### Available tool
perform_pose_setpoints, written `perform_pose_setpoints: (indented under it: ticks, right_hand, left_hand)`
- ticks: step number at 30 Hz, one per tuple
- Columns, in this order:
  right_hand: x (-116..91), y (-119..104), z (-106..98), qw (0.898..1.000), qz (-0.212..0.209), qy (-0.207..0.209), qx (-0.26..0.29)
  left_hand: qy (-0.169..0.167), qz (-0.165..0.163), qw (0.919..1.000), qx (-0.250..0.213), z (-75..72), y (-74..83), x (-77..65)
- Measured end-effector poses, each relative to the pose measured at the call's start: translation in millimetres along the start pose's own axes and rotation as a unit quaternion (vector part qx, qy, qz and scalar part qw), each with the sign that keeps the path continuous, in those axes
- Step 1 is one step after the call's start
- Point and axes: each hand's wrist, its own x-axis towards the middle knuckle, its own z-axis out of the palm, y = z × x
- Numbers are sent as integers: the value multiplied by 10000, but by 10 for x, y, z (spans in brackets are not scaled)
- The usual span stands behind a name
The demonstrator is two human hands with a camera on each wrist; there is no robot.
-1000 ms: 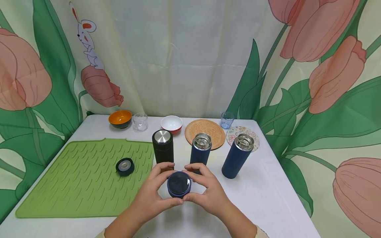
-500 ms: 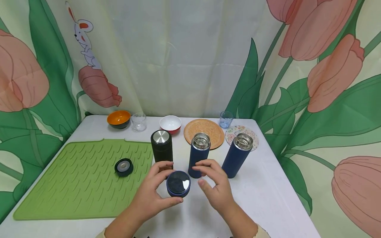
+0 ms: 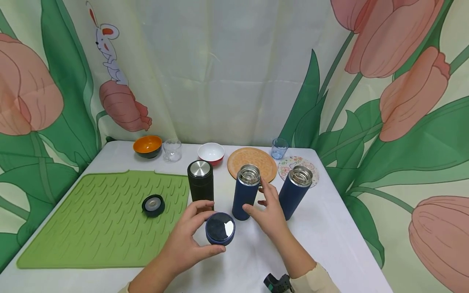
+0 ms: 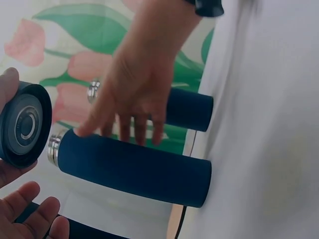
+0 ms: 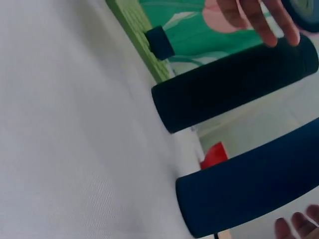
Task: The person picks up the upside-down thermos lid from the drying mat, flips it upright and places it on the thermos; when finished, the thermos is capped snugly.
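Observation:
My left hand (image 3: 190,234) holds a dark blue bottle lid (image 3: 220,228) between thumb and fingers, its glossy top facing up. In the left wrist view the lid's (image 4: 26,124) grey inner side with a ring shows. My right hand (image 3: 269,209) reaches to the right side of a lidless blue vacuum flask (image 3: 243,197), fingers spread, thumb right at its wall. This flask stands upright with its steel mouth exposed. A second lidless blue flask (image 3: 294,193) stands to the right, partly behind my right hand. A black flask with a steel-topped lid (image 3: 200,183) stands behind my left fingers.
A green mat (image 3: 106,228) covers the left side, with a black lid (image 3: 153,205) upside down on it. Along the back are an orange bowl (image 3: 147,145), clear glass (image 3: 172,150), red-and-white bowl (image 3: 211,153), round wooden board (image 3: 238,158), blue glass (image 3: 279,148) and floral plate (image 3: 311,160).
My right hand has let go of the lid and moved right and forward to the middle blue flask. My left hand keeps the lid in nearly the same place.

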Motion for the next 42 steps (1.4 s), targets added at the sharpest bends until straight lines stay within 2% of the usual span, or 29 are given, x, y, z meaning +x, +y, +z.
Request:
perform_pose_setpoints:
  ticks: [3, 6, 13, 19, 23, 25, 32, 37, 42]
  right_hand:
    - [83, 73, 31, 9994, 144, -135, -284]
    - [143, 113, 46, 9984, 167, -56, -532]
    - [233, 103, 14, 9954, 198, -133, -930]
    - [242, 61, -5, 9884, 83, -219, -1499]
    - [241, 38, -28, 9840, -8, -203, -1773]
    - [236, 34, -37, 9832, -58, -182, -1817]
    - [217, 90, -64, 9858, -144, -50, -1673]
    - [214, 111, -61, 9841, -103, -73, -1770]
    - [218, 78, -40, 9835, -199, -193, -1788]
  left_hand:
    - [-39, 91, 10000, -6, 8, -4, -16]
    - [-44, 22, 10000, -19, 5, 7, -23]
    - [-2, 17, 9999, 132, -12, 20, -12]
    - [300, 51, 9991, 296, 17, 107, 94]
    - [584, 271, 9968, 470, 50, 245, 267]
    - [728, 278, 9959, 467, 88, 332, 385]
    - [1132, -81, 9933, -236, 357, 584, 901]
    - [1201, -247, 9922, -203, 526, 632, 1179]
    - [1275, -441, 9908, 66, 586, 568, 1313]
